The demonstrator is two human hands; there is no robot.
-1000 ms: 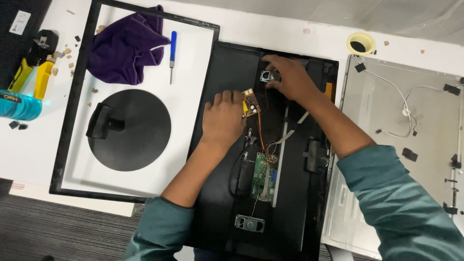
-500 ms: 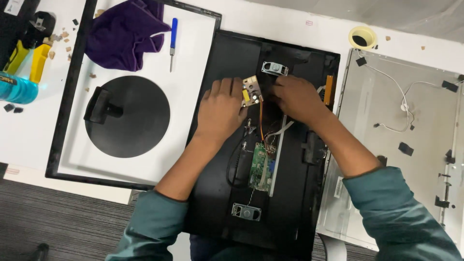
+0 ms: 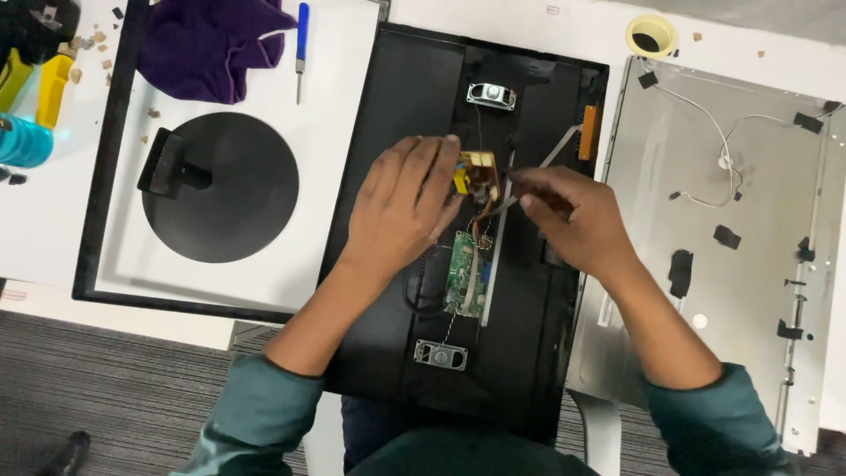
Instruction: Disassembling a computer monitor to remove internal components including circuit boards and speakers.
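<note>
A black monitor back cover (image 3: 388,97) lies open in front of me. Inside it are a green circuit board (image 3: 465,275), a small tan power board (image 3: 478,173) and two small speakers (image 3: 491,95), (image 3: 440,355). My left hand (image 3: 401,203) lies flat on the cover with its fingertips against the tan board. My right hand (image 3: 568,216) pinches thin wires and a flat cable just right of that board.
A white screen panel in a black frame (image 3: 335,132) lies at left, with a round black stand base (image 3: 220,187), a purple cloth (image 3: 207,44) and a blue screwdriver (image 3: 301,40) on it. A metal panel (image 3: 749,291) with wires lies at right. A tape roll (image 3: 650,35) sits behind.
My right hand has drawn back from the upper speaker to the wires beside the tan board. My left hand has stayed at the board. The view has shifted slightly.
</note>
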